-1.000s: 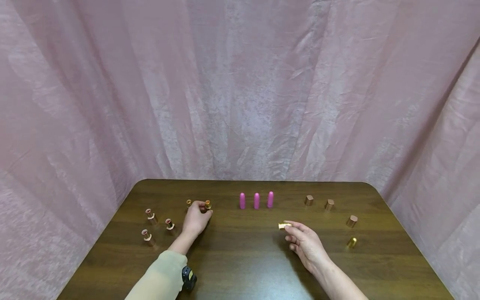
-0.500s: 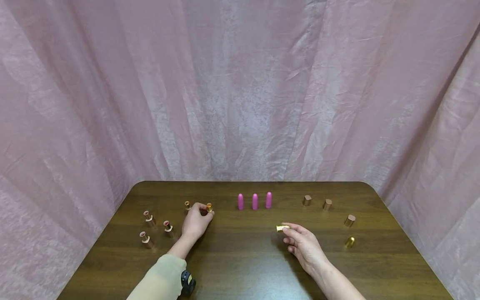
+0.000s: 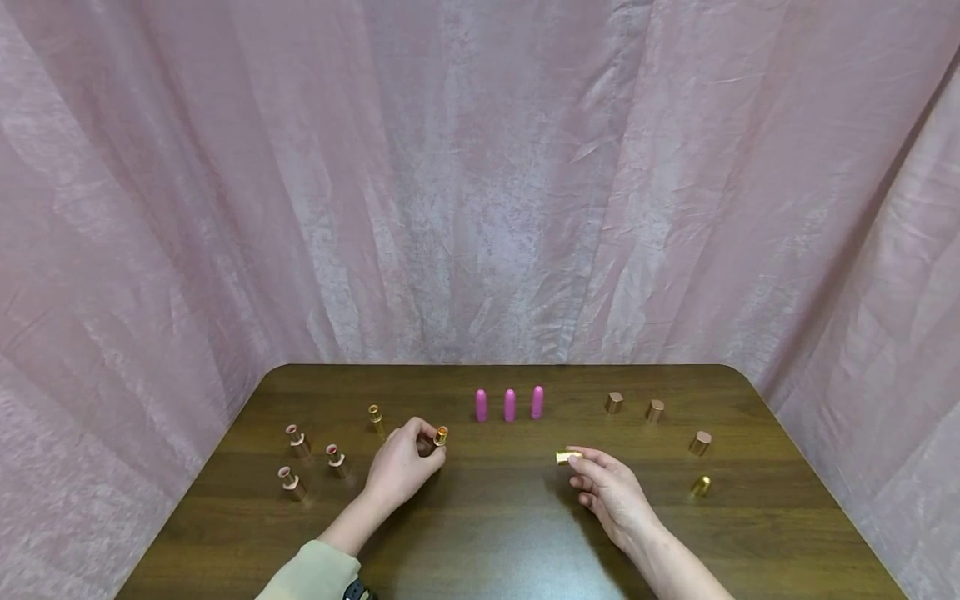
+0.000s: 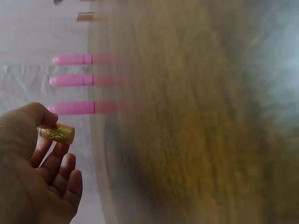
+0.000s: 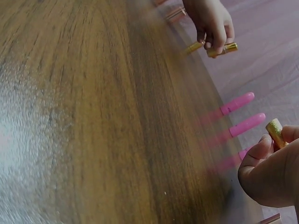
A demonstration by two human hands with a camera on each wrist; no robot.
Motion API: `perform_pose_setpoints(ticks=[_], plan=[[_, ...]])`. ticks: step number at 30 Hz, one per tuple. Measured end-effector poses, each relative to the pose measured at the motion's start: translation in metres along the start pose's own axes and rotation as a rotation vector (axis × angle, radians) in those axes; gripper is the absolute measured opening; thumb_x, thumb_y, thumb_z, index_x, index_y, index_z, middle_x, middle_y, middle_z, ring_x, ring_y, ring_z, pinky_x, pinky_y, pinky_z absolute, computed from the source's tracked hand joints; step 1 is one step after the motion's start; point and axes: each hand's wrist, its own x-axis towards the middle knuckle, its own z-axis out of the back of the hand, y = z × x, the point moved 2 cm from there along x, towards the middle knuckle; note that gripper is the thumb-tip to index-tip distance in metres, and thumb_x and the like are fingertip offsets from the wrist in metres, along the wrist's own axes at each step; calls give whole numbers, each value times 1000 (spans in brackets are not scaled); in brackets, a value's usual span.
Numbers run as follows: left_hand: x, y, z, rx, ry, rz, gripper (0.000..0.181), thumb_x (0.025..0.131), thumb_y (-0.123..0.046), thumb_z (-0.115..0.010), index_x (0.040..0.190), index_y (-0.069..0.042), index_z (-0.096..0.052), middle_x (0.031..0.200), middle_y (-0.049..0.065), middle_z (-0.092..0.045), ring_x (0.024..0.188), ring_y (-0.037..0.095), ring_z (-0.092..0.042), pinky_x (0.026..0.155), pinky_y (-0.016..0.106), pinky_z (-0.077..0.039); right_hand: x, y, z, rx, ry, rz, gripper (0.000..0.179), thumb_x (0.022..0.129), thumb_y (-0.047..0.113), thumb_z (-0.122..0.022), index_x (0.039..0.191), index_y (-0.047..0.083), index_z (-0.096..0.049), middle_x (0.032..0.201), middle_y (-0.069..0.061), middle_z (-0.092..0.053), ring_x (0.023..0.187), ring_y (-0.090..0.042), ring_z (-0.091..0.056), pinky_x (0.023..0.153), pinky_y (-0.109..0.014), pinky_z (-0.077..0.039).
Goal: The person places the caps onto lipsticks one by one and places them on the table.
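My left hand point(image 3: 401, 467) pinches an uncapped gold lipstick tube point(image 3: 441, 436) between thumb and fingers, its open end upward. In the left wrist view the gold tube point(image 4: 60, 134) shows a patterned side and is above the tabletop. Across from it, my right hand point(image 3: 613, 490) pinches a gold lipstick cap point(image 3: 567, 457), tipped sideways toward the left hand. The right wrist view shows this cap point(image 5: 275, 130) between thumb and fingertips. Another uncapped gold lipstick point(image 3: 376, 414) stands behind the left hand. A second gold cap point(image 3: 701, 486) stands right of the right hand.
Three pink tubes point(image 3: 510, 405) stand in a row at the back middle of the brown table point(image 3: 495, 533). Three uncapped copper-coloured lipsticks point(image 3: 335, 460) stand at left. Three copper-coloured caps point(image 3: 656, 410) are at right. A pink curtain point(image 3: 480, 208) hangs behind.
My left hand has moved right and toward me, carrying the gold lipstick away from the other gold one. The right hand with the cap has stayed nearly still.
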Motion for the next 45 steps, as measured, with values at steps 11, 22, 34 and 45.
perform_pose_setpoints(ticks=[11,22,34,45], plan=[[-17,-20,4,55,68,-224,17,86,-22,-82,101,-24,-74,90,-13,-61,83,8,-53,77,32,-45,0,0,-5,10,6,-6,43,94,13,-69,132,-5,-59,100,-1,-63,77,-11,-57,62,-23,-43],[-19,-38,2,105,60,-346,20,84,-26,-85,100,-24,-73,92,-14,-64,84,5,-52,79,33,-45,0,-3,-9,18,14,-10,44,94,10,-69,133,-6,-59,100,-1,-64,76,-11,-57,61,-23,-43],[-18,-63,-6,146,81,-448,24,84,-27,-85,106,-22,-76,100,-14,-69,88,8,-55,83,36,-47,-3,-3,-26,-9,66,4,41,92,6,-69,130,-6,-61,101,-2,-64,80,-14,-57,62,-24,-43],[-17,-75,-13,162,116,-449,16,87,-32,-82,99,-26,-74,95,-15,-67,86,7,-52,81,33,-45,-3,-5,-37,-22,108,5,45,92,9,-70,133,-7,-59,102,-3,-61,82,-15,-57,62,-23,-44]])
